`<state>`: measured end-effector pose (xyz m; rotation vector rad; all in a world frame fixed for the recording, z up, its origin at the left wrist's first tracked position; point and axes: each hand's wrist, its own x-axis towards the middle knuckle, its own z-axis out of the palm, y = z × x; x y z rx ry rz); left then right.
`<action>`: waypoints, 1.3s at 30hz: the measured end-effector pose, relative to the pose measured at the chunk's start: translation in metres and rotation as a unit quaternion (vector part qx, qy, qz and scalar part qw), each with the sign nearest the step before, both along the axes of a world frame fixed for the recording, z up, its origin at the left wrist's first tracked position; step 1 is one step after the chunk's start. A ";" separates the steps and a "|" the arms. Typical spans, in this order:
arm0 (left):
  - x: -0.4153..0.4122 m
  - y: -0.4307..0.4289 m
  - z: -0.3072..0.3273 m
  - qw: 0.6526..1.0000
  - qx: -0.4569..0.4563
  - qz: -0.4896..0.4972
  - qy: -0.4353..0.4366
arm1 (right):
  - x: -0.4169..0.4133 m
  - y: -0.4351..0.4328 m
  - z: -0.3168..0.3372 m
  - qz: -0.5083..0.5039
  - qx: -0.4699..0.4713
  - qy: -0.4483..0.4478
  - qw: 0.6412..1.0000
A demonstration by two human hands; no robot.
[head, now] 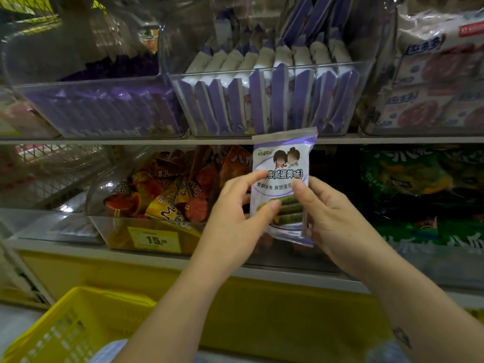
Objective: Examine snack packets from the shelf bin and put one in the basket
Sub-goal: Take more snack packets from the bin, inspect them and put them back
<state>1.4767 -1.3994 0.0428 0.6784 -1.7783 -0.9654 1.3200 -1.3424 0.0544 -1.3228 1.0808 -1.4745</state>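
clear bin (275, 74) of purple packets (282, 100), yellow basket (78, 328)

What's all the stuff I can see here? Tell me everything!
Snack packet: one, purple and white, held upright before the shelf edge.
Stacked packets: many, purple and white, in the clear bin, upper shelf.
Cone snacks: many, orange and red, lower shelf, left of the held packet.
Green bags: several, green, lower shelf, right.
Red-and-white packs: several, upper right.
Price tag: one, yellow, below the cone snacks.
Basket: one, yellow, bottom left.
Left hand: one, pinching the packet's left side.
Right hand: one, holding its right side.
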 end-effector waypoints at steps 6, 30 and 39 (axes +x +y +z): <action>0.007 0.000 0.008 0.973 0.151 -0.166 0.045 | 0.002 0.002 0.002 0.061 -0.017 0.043 0.997; 0.028 -0.011 0.011 0.997 -0.033 -0.065 -0.023 | 0.002 0.012 0.003 -0.119 -0.148 0.351 0.917; 0.052 -0.026 0.016 0.979 0.099 -0.110 0.141 | -0.018 0.010 0.010 -0.120 -0.100 0.177 0.972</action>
